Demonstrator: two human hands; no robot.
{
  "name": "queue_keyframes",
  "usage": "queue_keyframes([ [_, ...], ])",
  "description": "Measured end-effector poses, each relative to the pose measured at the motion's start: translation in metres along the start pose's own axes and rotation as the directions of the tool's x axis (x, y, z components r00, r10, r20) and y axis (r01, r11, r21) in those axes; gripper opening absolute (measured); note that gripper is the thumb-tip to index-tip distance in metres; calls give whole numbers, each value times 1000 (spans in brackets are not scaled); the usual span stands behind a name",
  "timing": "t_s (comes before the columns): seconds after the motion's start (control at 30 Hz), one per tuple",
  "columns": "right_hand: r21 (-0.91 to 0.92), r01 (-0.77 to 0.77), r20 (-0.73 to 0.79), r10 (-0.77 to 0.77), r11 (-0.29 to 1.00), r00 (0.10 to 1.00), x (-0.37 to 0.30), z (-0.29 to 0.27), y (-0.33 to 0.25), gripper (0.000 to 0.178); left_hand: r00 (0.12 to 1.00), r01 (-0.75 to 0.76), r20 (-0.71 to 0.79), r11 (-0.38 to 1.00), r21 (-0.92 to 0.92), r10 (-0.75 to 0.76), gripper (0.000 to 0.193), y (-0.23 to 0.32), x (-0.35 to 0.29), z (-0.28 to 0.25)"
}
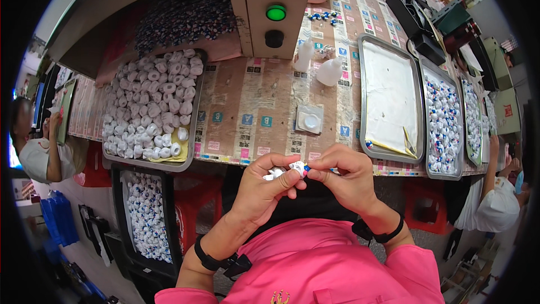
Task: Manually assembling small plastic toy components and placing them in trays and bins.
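Observation:
In front of my pink shirt, my left hand (pixel 260 184) pinches a small white plastic piece (pixel 297 166) between thumb and fingers. More white pieces (pixel 273 174) rest in the curl of the same hand. My right hand (pixel 347 175) meets it at the fingertips, closed on a small blue-and-pink part (pixel 306 170) that touches the white piece. The fingers partly cover where the two meet. To the left, a metal tray (pixel 194 110) is heaped with similar white pieces (pixel 154 87).
A lined metal tray (pixel 391 93) lies right of centre, beside a tray of white-and-blue pieces (pixel 441 118). White bottles (pixel 329 72) and a small round dish (pixel 310 120) stand mid-table. A black crate (pixel 147 214) of finished-looking pieces sits lower left. A post (pixel 275 39) carries lit lamps. People sit at both sides.

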State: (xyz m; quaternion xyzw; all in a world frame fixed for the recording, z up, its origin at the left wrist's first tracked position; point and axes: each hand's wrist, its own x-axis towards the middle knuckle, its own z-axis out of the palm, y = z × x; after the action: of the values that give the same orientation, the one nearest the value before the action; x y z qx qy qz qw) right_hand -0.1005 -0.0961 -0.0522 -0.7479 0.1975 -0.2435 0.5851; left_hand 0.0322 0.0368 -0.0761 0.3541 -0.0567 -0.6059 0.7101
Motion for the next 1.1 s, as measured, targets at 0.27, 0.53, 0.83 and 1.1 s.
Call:
queue_keyframes([
  [0.27, 48, -7, 25, 6, 999, 1000, 6, -6, 4, 14, 1000, -10, -21, 996, 90, 12, 26, 5, 4, 4],
  [0.53, -70, 115, -123, -123, 991, 985, -1, -55, -9, 13, 999, 46, -29, 993, 108, -44, 28, 8, 9, 26],
  [0.83, -587, -433, -782, -340, 684, 523, -60, -226, 30, 11, 995, 55, -79, 998, -17, -56, 17, 26, 4, -3],
  [1.1, -827, -510, -541, -581, 237, 608, -64, -243, 43, 12, 998, -27, -52, 999, 19, 28, 24, 24, 9, -3],
])
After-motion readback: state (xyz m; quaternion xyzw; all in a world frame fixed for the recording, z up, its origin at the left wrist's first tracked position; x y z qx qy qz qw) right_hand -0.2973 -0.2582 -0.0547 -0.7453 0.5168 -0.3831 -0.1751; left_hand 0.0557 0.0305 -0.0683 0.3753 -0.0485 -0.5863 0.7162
